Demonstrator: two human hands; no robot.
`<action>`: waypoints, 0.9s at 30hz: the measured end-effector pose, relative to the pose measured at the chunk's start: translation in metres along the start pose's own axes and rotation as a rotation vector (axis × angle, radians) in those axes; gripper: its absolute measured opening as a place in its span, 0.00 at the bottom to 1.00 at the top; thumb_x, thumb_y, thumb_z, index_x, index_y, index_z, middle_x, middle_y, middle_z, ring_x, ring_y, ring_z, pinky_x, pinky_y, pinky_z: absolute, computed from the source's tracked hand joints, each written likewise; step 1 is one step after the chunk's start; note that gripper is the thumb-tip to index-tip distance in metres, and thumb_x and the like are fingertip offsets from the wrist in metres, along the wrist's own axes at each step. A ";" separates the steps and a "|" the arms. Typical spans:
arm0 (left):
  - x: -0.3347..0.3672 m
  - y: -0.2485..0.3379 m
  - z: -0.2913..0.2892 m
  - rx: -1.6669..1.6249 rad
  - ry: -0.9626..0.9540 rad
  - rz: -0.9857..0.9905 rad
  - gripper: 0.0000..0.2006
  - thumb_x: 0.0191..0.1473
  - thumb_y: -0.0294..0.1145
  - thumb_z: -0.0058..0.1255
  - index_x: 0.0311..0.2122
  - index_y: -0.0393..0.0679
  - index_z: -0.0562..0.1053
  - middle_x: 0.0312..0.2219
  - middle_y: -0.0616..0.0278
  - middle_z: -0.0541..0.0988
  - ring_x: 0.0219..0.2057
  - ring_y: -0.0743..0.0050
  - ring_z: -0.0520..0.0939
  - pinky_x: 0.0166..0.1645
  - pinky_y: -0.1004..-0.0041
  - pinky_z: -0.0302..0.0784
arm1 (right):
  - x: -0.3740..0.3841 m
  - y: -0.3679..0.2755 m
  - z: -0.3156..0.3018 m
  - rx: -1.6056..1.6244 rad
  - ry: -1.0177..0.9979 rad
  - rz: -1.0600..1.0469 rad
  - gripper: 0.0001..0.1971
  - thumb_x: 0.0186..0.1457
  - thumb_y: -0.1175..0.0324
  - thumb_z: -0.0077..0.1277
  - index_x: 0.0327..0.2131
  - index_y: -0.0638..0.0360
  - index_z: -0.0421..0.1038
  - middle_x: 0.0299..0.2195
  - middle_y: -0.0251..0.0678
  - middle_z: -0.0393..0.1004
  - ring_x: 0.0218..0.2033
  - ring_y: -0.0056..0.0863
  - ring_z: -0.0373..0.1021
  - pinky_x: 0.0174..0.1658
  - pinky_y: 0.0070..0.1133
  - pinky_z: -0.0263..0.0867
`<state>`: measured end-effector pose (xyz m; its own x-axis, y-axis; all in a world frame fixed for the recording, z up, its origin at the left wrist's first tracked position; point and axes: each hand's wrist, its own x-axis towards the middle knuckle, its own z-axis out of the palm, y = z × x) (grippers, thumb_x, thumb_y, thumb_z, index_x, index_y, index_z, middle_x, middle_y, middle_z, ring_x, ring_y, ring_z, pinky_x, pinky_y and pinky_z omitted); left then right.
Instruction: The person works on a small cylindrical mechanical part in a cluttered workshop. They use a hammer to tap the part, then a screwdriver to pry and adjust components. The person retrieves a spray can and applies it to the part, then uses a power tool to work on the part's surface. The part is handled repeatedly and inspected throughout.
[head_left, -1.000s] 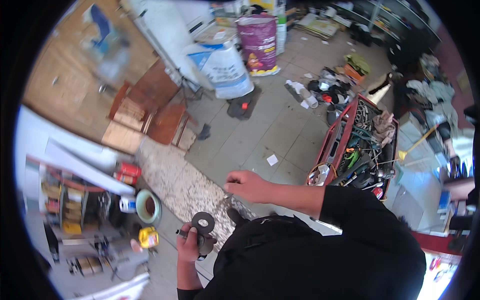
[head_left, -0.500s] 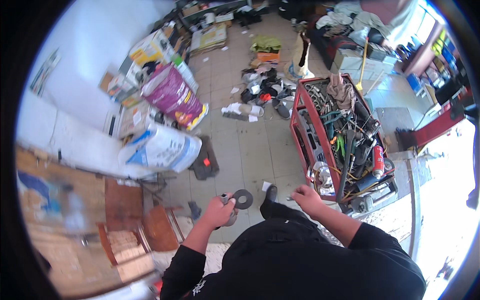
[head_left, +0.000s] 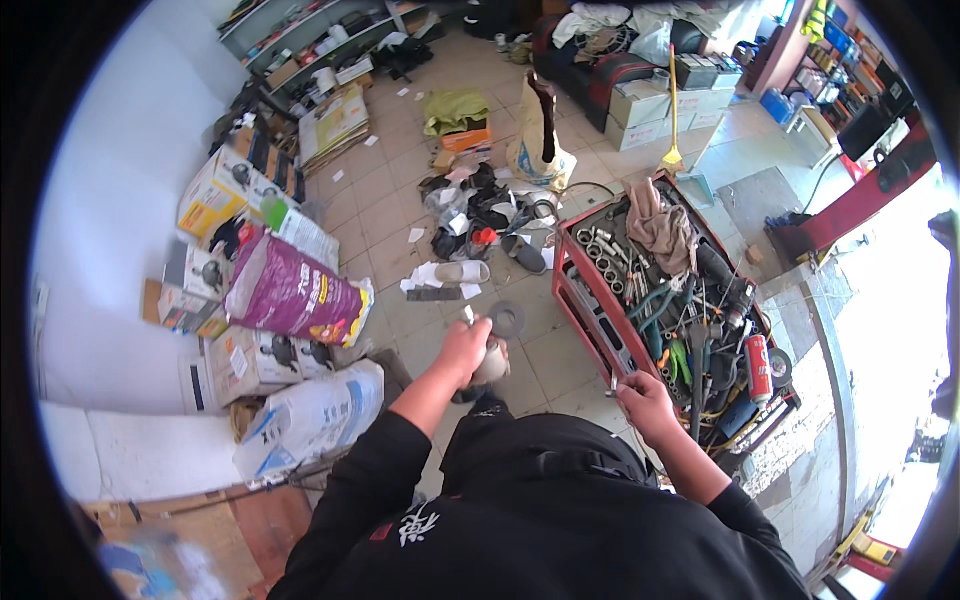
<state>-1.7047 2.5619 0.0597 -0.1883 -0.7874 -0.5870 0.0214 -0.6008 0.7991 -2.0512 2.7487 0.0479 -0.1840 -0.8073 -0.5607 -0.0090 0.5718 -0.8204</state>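
Across grey floor tiles [head_left: 560,362], I watch remotely: my left hand [head_left: 466,348] is wrapped on a rounded grey-beige piece [head_left: 494,368] and a flat grey ring [head_left: 520,320], which juts to its right and could slip from so crowded a hold; my right hand [head_left: 647,402], pinching a small metal piece [head_left: 613,382], could snag the nearby red tool cart [head_left: 600,318].

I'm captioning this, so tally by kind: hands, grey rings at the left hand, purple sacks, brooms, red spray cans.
Hands: 2 (left hand, right hand)
Grey ring: 1
Purple sack: 1
Broom: 1
Red spray can: 1
Total: 6
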 end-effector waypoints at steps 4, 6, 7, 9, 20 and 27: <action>0.146 0.081 0.019 0.812 0.016 0.383 0.16 0.69 0.41 0.52 0.41 0.35 0.78 0.30 0.45 0.87 0.32 0.42 0.90 0.42 0.48 0.85 | 0.034 -0.002 0.009 0.012 0.235 0.003 0.07 0.66 0.69 0.64 0.41 0.62 0.81 0.31 0.25 0.78 0.33 0.15 0.70 0.38 0.21 0.67; 0.216 0.121 0.041 1.120 -0.033 0.578 0.16 0.67 0.42 0.54 0.43 0.36 0.79 0.35 0.40 0.87 0.40 0.34 0.89 0.48 0.44 0.84 | 0.057 -0.009 0.025 0.119 0.340 0.031 0.06 0.66 0.69 0.63 0.41 0.61 0.80 0.30 0.25 0.77 0.30 0.14 0.69 0.36 0.19 0.65; 0.245 0.135 0.055 1.208 -0.020 0.688 0.16 0.65 0.42 0.56 0.44 0.37 0.79 0.39 0.39 0.87 0.44 0.33 0.88 0.50 0.41 0.84 | 0.068 -0.016 0.034 0.172 0.383 0.091 0.06 0.66 0.69 0.63 0.41 0.61 0.80 0.30 0.25 0.77 0.30 0.14 0.68 0.35 0.19 0.64; 0.299 0.163 0.085 1.364 -0.162 0.660 0.16 0.67 0.42 0.53 0.47 0.38 0.79 0.39 0.40 0.88 0.43 0.33 0.89 0.51 0.43 0.85 | 0.082 -0.034 0.055 0.236 0.498 0.181 0.06 0.67 0.68 0.62 0.41 0.61 0.80 0.29 0.24 0.75 0.28 0.14 0.66 0.32 0.19 0.61; 0.383 0.158 0.189 1.613 -0.794 0.684 0.21 0.66 0.45 0.55 0.52 0.35 0.76 0.39 0.40 0.89 0.42 0.35 0.91 0.49 0.43 0.86 | 0.121 -0.135 0.144 0.371 0.814 0.175 0.04 0.70 0.72 0.60 0.42 0.63 0.79 0.33 0.24 0.76 0.35 0.13 0.68 0.40 0.18 0.66; 0.394 0.177 0.153 1.456 -0.713 0.502 0.16 0.68 0.47 0.55 0.50 0.46 0.80 0.39 0.39 0.87 0.44 0.27 0.87 0.50 0.41 0.83 | 0.126 -0.130 0.140 0.404 0.796 0.284 0.05 0.69 0.71 0.60 0.43 0.62 0.79 0.31 0.25 0.76 0.30 0.13 0.68 0.35 0.18 0.66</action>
<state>-1.9251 2.1668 -0.0103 -0.8244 -0.3890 -0.4111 -0.5651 0.6052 0.5606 -1.9360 2.5518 0.0681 -0.7468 -0.2226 -0.6267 0.4542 0.5176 -0.7251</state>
